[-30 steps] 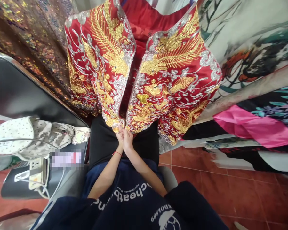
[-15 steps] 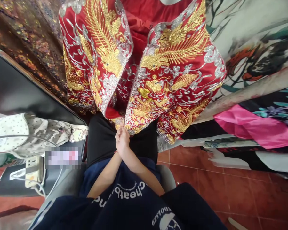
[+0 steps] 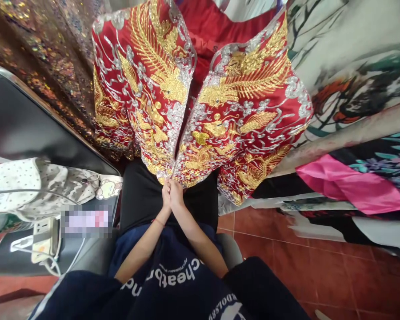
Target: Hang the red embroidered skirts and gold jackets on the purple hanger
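A red jacket (image 3: 253,106) with gold and silver embroidery hangs in front of me, its two front edges close together at the bottom and parted towards the collar. At its lower hem, my left hand (image 3: 166,195) is closed on the left front edge. Pressed against it, my right hand (image 3: 176,194) pinches the other front edge. Whatever fastener lies under the fingertips is hidden. Below the hem, black trousers (image 3: 138,200) cover my lap.
To the left, a black chair (image 3: 26,120) bears a dotted cloth bag (image 3: 13,186) and a power strip (image 3: 43,240) with white cables. A sequined brown fabric (image 3: 53,58) hangs behind it. On the right are a painted white cloth (image 3: 360,40) and a pink cloth (image 3: 350,182).
The jacket's left front panel has swung right, narrowing the front gap. My hands have shifted slightly, from overlapping to side by side, still at the hem.
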`<control>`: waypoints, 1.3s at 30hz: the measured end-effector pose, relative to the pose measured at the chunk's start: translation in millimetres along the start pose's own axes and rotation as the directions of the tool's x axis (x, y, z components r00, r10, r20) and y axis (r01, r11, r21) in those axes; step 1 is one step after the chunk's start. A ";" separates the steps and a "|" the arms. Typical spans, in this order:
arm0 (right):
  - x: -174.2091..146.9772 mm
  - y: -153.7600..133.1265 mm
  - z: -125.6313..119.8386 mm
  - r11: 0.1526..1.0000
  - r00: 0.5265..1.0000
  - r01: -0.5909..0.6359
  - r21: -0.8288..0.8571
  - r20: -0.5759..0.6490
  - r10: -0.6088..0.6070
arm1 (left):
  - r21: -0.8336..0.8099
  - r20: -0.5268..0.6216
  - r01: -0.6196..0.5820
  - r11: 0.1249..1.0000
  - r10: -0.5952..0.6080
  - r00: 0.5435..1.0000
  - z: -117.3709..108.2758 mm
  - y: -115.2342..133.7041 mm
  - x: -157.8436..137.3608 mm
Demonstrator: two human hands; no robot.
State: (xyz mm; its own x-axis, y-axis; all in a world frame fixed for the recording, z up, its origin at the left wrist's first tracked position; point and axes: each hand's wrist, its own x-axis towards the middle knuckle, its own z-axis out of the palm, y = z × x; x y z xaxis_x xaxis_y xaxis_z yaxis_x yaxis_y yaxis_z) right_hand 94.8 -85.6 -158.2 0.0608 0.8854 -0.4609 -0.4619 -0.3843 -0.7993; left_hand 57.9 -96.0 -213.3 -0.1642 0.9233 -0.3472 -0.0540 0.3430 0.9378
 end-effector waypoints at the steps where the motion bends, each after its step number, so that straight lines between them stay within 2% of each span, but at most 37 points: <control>1: -1.0 -6.9 -3.9 1.000 1.000 -0.010 -0.015 0.009 0.010 | 0.016 0.027 0.019 1.000 -0.020 0.999 -7.3 0.6 -7.0; 3: -6.3 -21.5 -13.8 0.998 0.997 -0.045 -0.054 0.062 0.048 | 0.088 0.072 0.025 0.996 -0.031 0.997 -25.1 3.3 -23.3; 5: -13.4 -36.6 -24.1 0.992 0.986 -0.079 -0.101 0.137 0.093 | 0.132 0.060 -0.004 0.991 -0.004 0.998 -41.5 10.4 -37.3; 7: -19.6 -51.1 -31.7 0.985 0.973 -0.089 -0.145 0.197 0.117 | 0.264 0.007 -0.139 0.955 0.142 0.990 -50.4 22.5 -43.6; 8: -22.2 -57.7 -33.9 0.983 0.968 -0.087 -0.161 0.218 0.121 | 0.360 -0.002 -0.232 0.904 0.250 0.968 -51.4 29.5 -43.2; 10: -26.5 -68.5 -34.7 0.980 0.961 -0.079 -0.180 0.247 0.123 | 0.538 0.055 -0.404 0.740 0.448 0.892 -47.9 43.2 -37.2; 12: -30.4 -74.7 -31.8 0.981 0.960 -0.076 -0.180 0.254 0.121 | 0.610 0.137 -0.490 0.623 0.526 0.839 -41.0 53.7 -27.8; 14: -34.1 -75.1 -26.8 0.985 0.967 -0.071 -0.159 0.231 0.107 | 0.622 0.178 -0.510 0.593 0.528 0.831 -34.7 59.4 -19.5; 16: -37.6 -69.9 -20.6 0.991 0.980 -0.058 -0.119 0.183 0.079 | 0.622 0.196 -0.503 0.601 0.502 0.842 -30.5 60.2 -14.7; 19: -41.3 -55.5 -9.7 0.999 0.997 -0.013 -0.046 0.081 0.017 | 0.622 0.207 -0.469 0.627 0.446 0.871 -26.9 55.9 -14.6; 23: -42.4 -39.4 1.3 0.999 0.998 0.037 0.011 -0.041 -0.036 | 0.631 0.169 -0.378 0.678 0.355 0.919 -22.6 51.8 -20.6; 25: -41.3 -38.4 0.9 0.999 0.998 0.040 0.020 -0.052 -0.039 | 0.621 0.149 -0.334 0.709 0.312 0.938 -22.8 53.4 -23.8; 27: -39.1 -42.7 -5.4 1.000 1.000 0.012 0.014 -0.008 -0.012 | 0.611 0.139 -0.308 0.729 0.284 0.948 -26.2 56.1 -28.1; 29: -35.5 -49.8 -16.4 0.999 0.996 -0.047 -0.010 0.078 0.048 | 0.515 0.123 -0.230 0.826 0.194 0.973 -31.1 56.7 -33.9; 31: -30.5 -56.4 -28.7 0.992 0.978 -0.121 -0.042 0.168 0.126 | 0.307 0.146 -0.070 0.949 0.025 0.989 -33.4 53.5 -39.7; 32: -27.6 -58.7 -33.9 0.986 0.965 -0.156 -0.055 0.204 0.164 | 0.184 0.176 0.023 0.983 -0.056 0.983 -32.4 50.8 -41.7; 34: -22.2 -60.8 -40.6 0.975 0.942 -0.213 -0.070 0.252 0.224 | -0.032 0.222 0.152 0.988 -0.141 0.965 -25.8 45.1 -41.7; 39: -19.7 -59.0 -40.7 0.965 0.927 -0.254 -0.069 0.265 0.264 | -0.407 0.136 0.196 0.892 -0.153 0.979 -6.6 45.5 -20.3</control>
State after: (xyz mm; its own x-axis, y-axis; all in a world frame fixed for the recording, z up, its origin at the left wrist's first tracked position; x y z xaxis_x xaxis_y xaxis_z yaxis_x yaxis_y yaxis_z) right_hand 156.9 -91.0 -117.7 -0.3003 0.7892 -0.5357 -0.3999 -0.6141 -0.6804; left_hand 52.3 -100.3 -163.5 -0.0182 0.8750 -0.4837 -0.4813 0.4164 0.7714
